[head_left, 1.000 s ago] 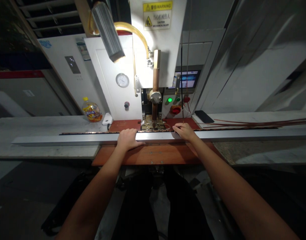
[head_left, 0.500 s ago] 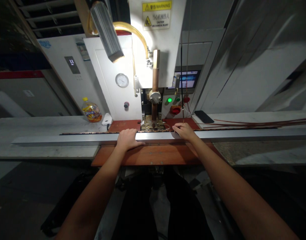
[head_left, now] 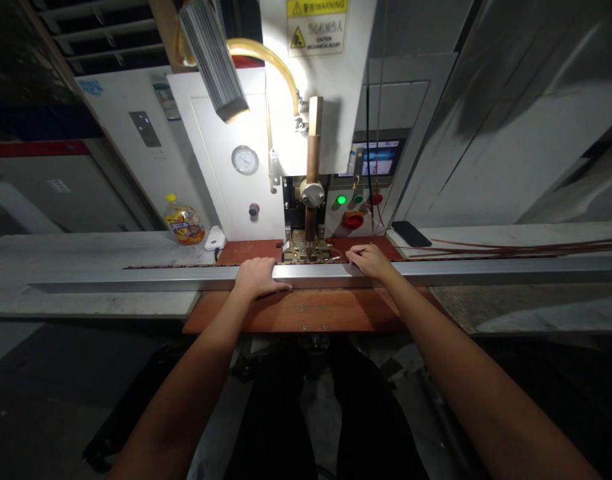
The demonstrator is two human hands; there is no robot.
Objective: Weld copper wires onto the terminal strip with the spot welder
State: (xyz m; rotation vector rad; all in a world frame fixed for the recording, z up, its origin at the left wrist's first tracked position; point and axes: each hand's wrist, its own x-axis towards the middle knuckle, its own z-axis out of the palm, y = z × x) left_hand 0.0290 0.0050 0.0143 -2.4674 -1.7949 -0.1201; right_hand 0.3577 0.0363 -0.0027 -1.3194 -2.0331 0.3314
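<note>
A long silver metal bar (head_left: 316,272) lies crosswise in front of a machine with a copper-coloured electrode rod (head_left: 311,220). Along its far edge runs a thin dark strip (head_left: 181,267). My left hand (head_left: 256,277) is wrapped over the bar left of the electrode, thumb on the near side. To the right of the electrode, my right hand (head_left: 370,260) is closed in a pinch at the bar's far edge; what sits between its fingertips is too small to make out. The electrode tip comes down just behind the bar, between my two hands.
A reddish-brown board (head_left: 296,310) supports the middle of the bar. Several thin brown rods (head_left: 516,250) lie at the right, near a black phone (head_left: 411,234). A drink bottle (head_left: 185,221) and a small white device (head_left: 215,239) stand at the left. A lamp (head_left: 213,60) hangs above.
Both hands keep their places on the bar. The view has shifted very slightly, and the lit digits on the left cabinet's display have mostly gone dark.
</note>
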